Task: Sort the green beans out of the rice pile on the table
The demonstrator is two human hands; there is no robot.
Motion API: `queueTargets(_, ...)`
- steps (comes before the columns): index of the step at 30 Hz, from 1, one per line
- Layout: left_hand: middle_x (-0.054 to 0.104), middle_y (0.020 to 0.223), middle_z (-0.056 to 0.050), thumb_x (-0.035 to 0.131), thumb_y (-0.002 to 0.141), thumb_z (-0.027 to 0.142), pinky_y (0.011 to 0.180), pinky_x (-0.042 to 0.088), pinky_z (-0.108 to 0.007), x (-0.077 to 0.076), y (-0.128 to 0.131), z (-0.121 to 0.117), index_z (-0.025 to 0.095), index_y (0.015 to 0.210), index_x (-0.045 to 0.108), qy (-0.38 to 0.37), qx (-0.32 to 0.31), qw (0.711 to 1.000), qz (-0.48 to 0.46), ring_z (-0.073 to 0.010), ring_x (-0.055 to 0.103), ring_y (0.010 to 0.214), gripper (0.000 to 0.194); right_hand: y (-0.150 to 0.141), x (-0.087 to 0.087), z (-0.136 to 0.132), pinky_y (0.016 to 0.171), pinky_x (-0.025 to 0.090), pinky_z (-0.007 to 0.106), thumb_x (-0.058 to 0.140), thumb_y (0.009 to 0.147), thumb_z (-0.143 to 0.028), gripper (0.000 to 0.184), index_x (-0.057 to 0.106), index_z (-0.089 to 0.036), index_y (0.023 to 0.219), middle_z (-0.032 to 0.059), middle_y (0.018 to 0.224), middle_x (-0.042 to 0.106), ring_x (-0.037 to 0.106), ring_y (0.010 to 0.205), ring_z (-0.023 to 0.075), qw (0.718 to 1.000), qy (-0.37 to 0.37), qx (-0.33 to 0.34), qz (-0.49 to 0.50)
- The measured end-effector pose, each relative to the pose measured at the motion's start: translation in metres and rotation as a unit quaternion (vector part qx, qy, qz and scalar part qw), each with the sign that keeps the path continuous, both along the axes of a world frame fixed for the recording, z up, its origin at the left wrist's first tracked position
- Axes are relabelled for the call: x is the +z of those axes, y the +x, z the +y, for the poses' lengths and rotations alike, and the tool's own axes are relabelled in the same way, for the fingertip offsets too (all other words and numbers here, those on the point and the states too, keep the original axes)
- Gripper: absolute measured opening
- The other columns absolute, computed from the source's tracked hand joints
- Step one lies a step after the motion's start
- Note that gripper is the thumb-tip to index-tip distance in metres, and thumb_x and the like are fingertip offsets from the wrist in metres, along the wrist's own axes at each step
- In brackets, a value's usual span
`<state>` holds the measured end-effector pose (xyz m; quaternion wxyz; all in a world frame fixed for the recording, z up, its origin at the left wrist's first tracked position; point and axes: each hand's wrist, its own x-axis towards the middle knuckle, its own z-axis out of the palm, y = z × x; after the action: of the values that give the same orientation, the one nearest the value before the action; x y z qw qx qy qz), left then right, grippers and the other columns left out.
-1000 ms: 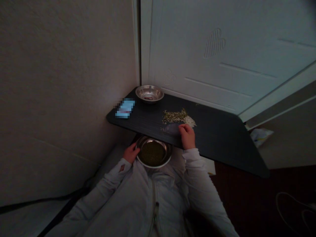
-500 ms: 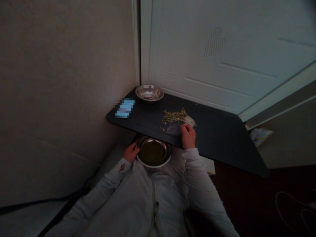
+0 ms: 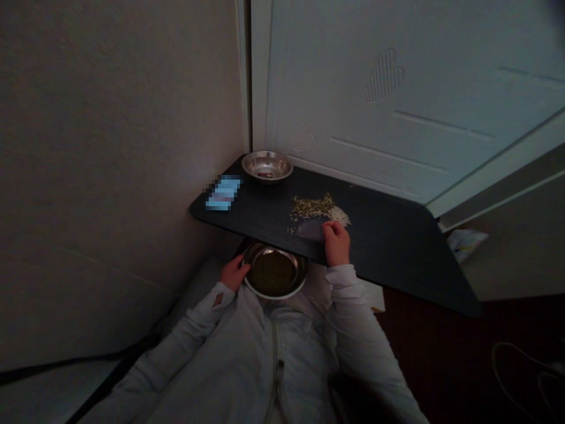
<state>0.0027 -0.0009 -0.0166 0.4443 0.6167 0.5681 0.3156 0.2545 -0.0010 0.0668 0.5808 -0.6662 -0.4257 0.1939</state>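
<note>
Stainless-steel bowl [image 3: 253, 286], holding a dark green mass: set in the lap, partly beneath the near edge of the black tabletop [image 3: 397, 259], presumably to lie close under the work

Left hand [image 3: 235, 274]: closed on the bowl's left rim, probably to steady it on soft clothing; the underside of the grip is hidden

Right hand [image 3: 336, 242]: thumb and fingers together, pinching the right end of a translucent sheet [image 3: 310, 230] – apparently held by its end so the rest stays free – low over the tabletop, its exact contact unclear

Green grains [image 3: 309, 207] and white grains [image 3: 339, 217]: adjoining heaps just beyond the sheet, within easy reach, a few strays to the left

Second bowl [image 3: 268, 165]: far left corner, seemingly out of the way; blurred bright screen [image 3: 224, 193] nearby
</note>
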Motion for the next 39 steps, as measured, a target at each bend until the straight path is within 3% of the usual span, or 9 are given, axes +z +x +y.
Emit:
queueTargets(13,0.060,0.090,-0.003,0.044,0.059,0.030,0.079,0.038,-0.029,0.014,0.003,-0.004,0.014,0.096,0.054,-0.010,0.008,1.000,-0.002,-0.0185,0.052,0.085,0.042,-0.005,0.006,-0.003,0.056,0.034,0.022,0.046,0.061,-0.032,0.019,0.054,-0.016,0.068,-0.0017,0.059,0.052,0.044,0.056,0.0099,0.997,-0.028,0.056,-0.046)
queueTargets(22,0.061,0.084,-0.002,0.043,0.060,0.029,0.074,0.039,-0.028,0.005,0.001,-0.001,0.014,0.093,0.055,-0.009,-0.005,1.000,-0.005,-0.0178,0.052,0.082,0.039,-0.007,0.006,-0.004,0.055,0.034,0.022,0.047,0.062,-0.032,0.018,0.055,-0.017,0.067,-0.0016,0.060,0.053,0.045,0.055,0.0096,0.988,-0.066,0.108,-0.089)
queueTargets(31,0.060,0.089,-0.002,0.044,0.059,0.029,0.078,0.038,-0.028,0.011,0.002,-0.003,0.014,0.097,0.054,-0.015,-0.005,1.000,-0.007,-0.0180,0.051,0.085,0.041,-0.009,0.007,-0.005,0.054,0.034,0.022,0.047,0.062,-0.035,0.020,0.055,-0.017,0.067,-0.0022,0.058,0.053,0.045,0.054,0.0095,0.972,-0.089,0.189,-0.109)
queueTargets(39,0.061,0.087,-0.002,0.044,0.059,0.030,0.076,0.039,-0.028,0.004,0.001,-0.001,0.014,0.097,0.054,-0.008,-0.003,1.000,-0.013,-0.0175,0.052,0.083,0.042,-0.010,0.007,-0.006,0.052,0.033,0.021,0.048,0.062,-0.035,0.019,0.055,-0.018,0.066,-0.0028,0.057,0.053,0.044,0.052,0.0086,0.961,-0.097,0.230,-0.119)
